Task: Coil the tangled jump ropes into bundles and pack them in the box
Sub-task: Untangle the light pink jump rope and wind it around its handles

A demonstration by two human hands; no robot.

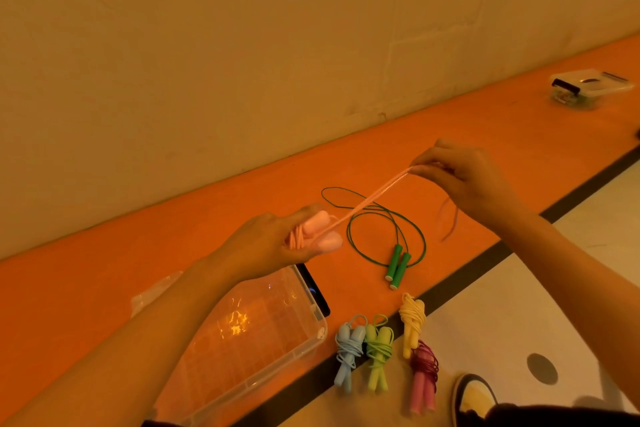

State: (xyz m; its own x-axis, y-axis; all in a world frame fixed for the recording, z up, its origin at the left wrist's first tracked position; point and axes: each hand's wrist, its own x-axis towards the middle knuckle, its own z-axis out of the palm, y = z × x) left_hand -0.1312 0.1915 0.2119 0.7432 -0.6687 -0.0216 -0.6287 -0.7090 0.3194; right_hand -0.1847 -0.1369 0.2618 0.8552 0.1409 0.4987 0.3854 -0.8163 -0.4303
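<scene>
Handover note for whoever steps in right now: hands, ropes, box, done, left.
Left hand: grips the pink rope's handles, some cord wound on.
Right hand: pinches that cord pulled taut.
Green rope: loose on the orange surface, uncoiled.
Done: blue, lime, yellow and magenta bundles lie beside the clear box.
Left: finish pink, coil green, pack all; nothing visibly in the box.

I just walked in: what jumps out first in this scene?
The pink cord pulled taut between two raised hands at centre: the left hand grips both pink handles, the right hand pinches the far end. Below them lie four tidy rope bundles beside a clear plastic box, with a loose green jump rope sprawled on the orange floor.
</scene>
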